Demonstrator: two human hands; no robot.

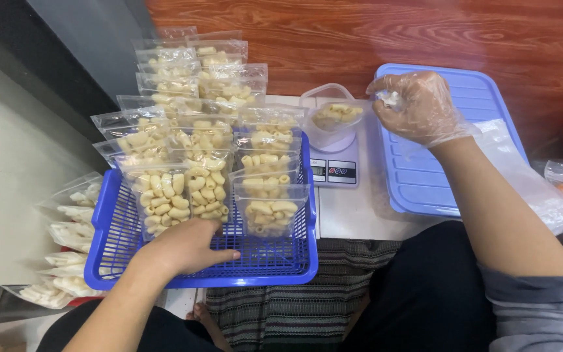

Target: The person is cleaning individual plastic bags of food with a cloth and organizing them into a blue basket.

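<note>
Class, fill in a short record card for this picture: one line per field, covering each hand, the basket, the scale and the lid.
Left hand: bare left hand rests flat in the blue basket, touching a clear bag of pasta.
Right hand: gloved right hand pinches thin clear plastic above the blue lid.
Basket: rows of filled pasta bags standing upright.
Scale: small digital scale carrying a clear tub of pasta.
Side stock: more filled bags lie left of the basket.
</note>
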